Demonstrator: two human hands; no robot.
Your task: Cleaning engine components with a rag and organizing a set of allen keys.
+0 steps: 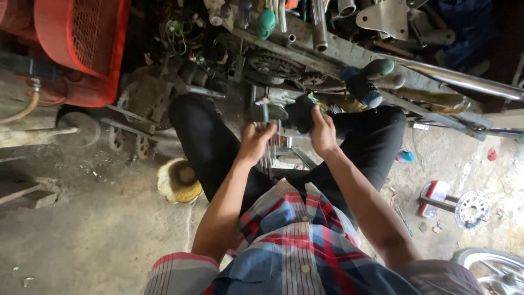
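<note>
I sit low with my knees apart in black trousers and a plaid shirt. My right hand grips a dark, black part held up between my knees. My left hand is beside it, fingers curled and apart, palm up, touching or nearly touching a grey metal piece joined to that part; motion blur hides whether it grips. Below the hands a metal frame stands on the floor between my legs.
A red machine stands at the upper left. A cluttered rack of metal parts, sprockets and grips runs across the top. A yellow-rimmed bowl lies by my left leg. At the right are a sprocket disc and a wheel.
</note>
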